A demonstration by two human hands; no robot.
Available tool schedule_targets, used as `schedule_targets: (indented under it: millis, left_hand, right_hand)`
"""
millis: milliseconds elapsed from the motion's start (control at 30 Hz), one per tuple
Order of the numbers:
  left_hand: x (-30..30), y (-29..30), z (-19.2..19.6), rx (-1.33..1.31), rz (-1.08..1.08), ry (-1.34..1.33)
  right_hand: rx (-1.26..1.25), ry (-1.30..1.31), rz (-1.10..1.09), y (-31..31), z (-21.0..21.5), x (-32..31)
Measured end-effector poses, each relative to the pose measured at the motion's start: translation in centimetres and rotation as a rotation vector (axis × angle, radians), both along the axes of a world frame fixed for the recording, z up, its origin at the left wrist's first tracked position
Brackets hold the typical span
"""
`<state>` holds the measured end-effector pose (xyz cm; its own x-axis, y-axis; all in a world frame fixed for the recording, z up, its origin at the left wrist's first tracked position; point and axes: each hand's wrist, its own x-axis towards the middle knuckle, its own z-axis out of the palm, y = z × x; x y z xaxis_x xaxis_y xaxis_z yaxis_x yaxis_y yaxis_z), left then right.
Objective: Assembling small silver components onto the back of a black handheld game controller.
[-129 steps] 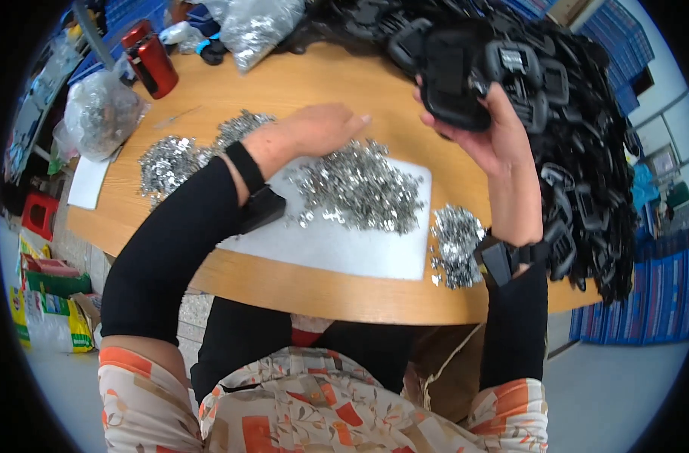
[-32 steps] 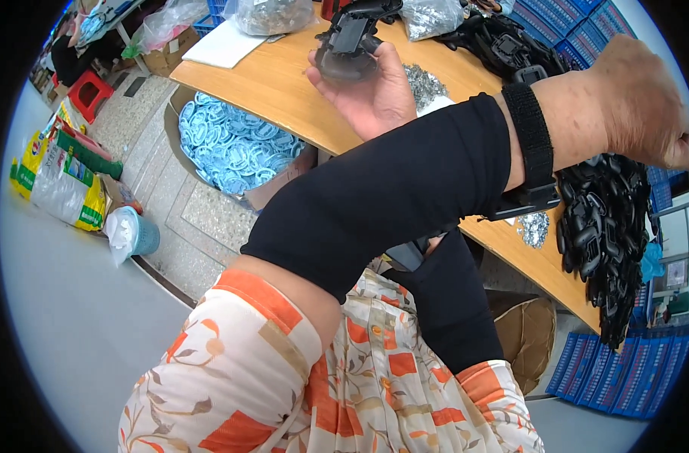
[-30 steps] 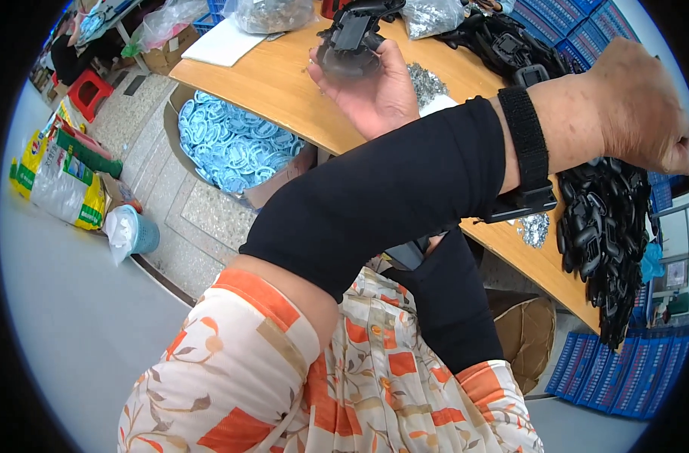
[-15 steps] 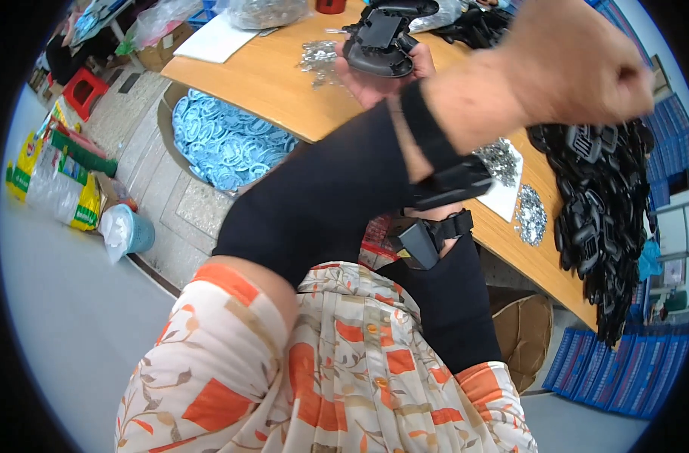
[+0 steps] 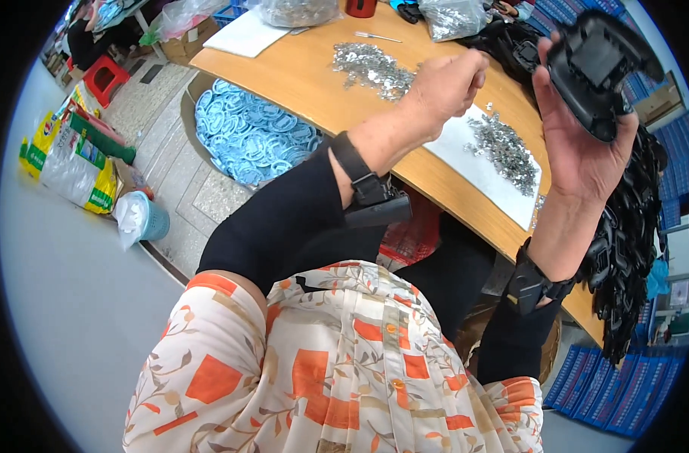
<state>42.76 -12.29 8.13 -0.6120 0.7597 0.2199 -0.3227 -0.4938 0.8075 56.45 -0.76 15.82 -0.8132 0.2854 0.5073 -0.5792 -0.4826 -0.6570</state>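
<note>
My right hand (image 5: pixel 584 160) is raised over the right side of the table, holding a black game controller shell (image 5: pixel 595 69) with its hollow inner side showing. Its fingers and thumb grip the shell's edges. My left hand (image 5: pixel 444 89) is closed above the table's middle, fingertips pinched together; whether a small piece sits in them is hidden. Below and beside it are a pile of small silver metal pieces (image 5: pixel 369 66) on the wood and another silver pile (image 5: pixel 507 155) on a white sheet (image 5: pixel 454 143). A heap of black controller shells (image 5: pixel 624 260) covers the table's right end.
A box of light blue plastic rings (image 5: pixel 246 136) stands on the floor by the table (image 5: pixel 303 84). Clear bags (image 5: pixel 452 19), a red cup (image 5: pixel 360 7) and a thin pen-like tool (image 5: pixel 378 36) lie toward the back. Blue trays (image 5: pixel 616 389) are stacked at right.
My left hand has swung back from the upper right to the table's middle. My right hand has carried the controller shell from the middle to the right, uncovering the silver pile.
</note>
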Motion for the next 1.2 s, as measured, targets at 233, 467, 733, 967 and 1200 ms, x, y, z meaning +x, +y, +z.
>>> schedule_targets:
  millis: [233, 467, 733, 967, 1200]
  left_hand:
    - [4.3, 4.0, -2.2, -0.062, -0.357, -0.378]
    - [9.4, 3.1, -0.4, -0.001, -0.470, -0.353]
    - [10.5, 4.2, -3.1, -0.168, -0.531, -0.539]
    - [9.0, 11.1, -6.8, -0.187, -0.718, -0.539]
    - [8.6, 10.3, -6.3, -0.200, -0.670, -0.640]
  right_hand:
    - [0.393, 0.022, -0.241, -7.4, 3.4, -1.4]
    - [0.347, 0.137, -0.013, -7.1, 5.3, -5.2]
    - [0.224, 0.134, -0.020, -7.1, 5.2, -8.1]
    - [0.213, 0.088, 0.045, -8.3, 4.7, -10.1]
    - [0.121, 0.037, 0.079, -8.2, 3.0, -11.1]
